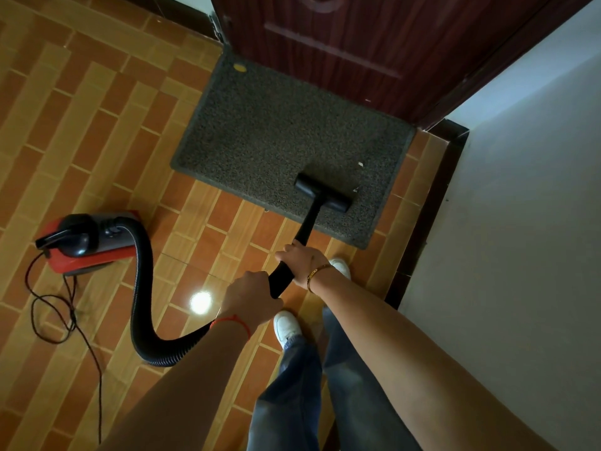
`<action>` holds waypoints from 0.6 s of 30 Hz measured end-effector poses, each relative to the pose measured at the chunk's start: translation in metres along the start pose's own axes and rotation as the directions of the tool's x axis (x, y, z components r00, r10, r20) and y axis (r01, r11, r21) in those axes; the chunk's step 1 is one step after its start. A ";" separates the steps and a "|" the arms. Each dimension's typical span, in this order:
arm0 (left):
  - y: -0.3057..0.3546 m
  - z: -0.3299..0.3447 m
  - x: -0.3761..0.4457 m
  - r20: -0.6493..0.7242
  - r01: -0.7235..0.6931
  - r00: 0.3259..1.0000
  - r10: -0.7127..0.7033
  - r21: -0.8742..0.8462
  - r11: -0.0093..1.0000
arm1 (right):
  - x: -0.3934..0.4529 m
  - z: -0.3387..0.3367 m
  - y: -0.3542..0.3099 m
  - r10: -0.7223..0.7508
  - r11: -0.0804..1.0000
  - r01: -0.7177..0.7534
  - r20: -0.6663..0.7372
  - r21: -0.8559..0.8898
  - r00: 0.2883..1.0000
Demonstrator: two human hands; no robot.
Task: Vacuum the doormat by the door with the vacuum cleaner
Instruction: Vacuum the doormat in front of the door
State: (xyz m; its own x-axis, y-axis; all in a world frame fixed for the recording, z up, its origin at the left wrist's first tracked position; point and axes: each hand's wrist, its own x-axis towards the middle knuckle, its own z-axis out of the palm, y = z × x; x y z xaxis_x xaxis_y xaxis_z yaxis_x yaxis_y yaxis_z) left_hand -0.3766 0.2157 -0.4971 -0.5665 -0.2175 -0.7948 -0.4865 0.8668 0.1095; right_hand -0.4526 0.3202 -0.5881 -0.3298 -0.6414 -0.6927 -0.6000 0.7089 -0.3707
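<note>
— While both hands clasp the black wand point(304, 234), where does the floor nozzle point(323, 192) sit?

— On the grey doormat point(273, 131), at its near right part, flat against the pile. The mat lies on the floor tiles point(97, 125) right in front of the dark wooden door point(357, 37), its far edge against the door's foot.

— And the hands themselves?

— The right hand point(302, 259) is farther along the wand, fingers curled round it, a gold bracelet point(317, 271) on the wrist. The left hand point(252, 299) grips the near end of the wand where the ribbed hose point(143, 288) joins, fingers wrapped round it, a red string point(232, 322) at the wrist.

— Where does the hose go?

— It loops near and left, then rises to the red and black vacuum cleaner point(84, 244), which stands on the tiles well left of the mat. Its power cord point(58, 307) trails in loose loops toward the near left.

— Anything on the mat?

— A small yellow spot point(239, 67) at the far left corner, and pale scraps point(359, 164) just beside the nozzle on its right. White shoes point(286, 325) and blue jeans point(292, 385) show below the arms; a white wall point(520, 222) runs along the right.
</note>
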 end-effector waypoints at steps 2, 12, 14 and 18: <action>0.013 -0.009 0.012 -0.002 0.002 1.000 -0.002 -0.015 1.000 | 0.005 -0.014 0.014 -0.001 1.000 0.001 0.004 -0.015 1.000; 0.095 -0.070 0.086 -0.076 -0.053 0.996 0.049 -0.061 0.997 | 0.031 -0.098 0.115 -0.004 0.999 0.001 -0.089 -0.033 0.996; 0.113 -0.082 0.100 -0.092 -0.066 0.994 0.060 -0.056 0.996 | 0.034 -0.116 0.136 -0.008 0.999 0.005 -0.096 -0.035 0.995; 0.146 -0.101 0.127 -0.110 -0.095 0.990 0.090 -0.036 0.995 | 0.040 -0.143 0.175 -0.023 0.999 0.019 -0.118 -0.038 0.993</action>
State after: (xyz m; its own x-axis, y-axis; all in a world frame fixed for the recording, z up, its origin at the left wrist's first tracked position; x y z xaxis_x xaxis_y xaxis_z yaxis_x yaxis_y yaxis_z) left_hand -0.5869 0.2689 -0.5216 -0.6779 -0.1864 -0.7111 -0.4540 0.8670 0.2055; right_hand -0.6754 0.3770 -0.5921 -0.3993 -0.6879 -0.6061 -0.6337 0.6848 -0.3598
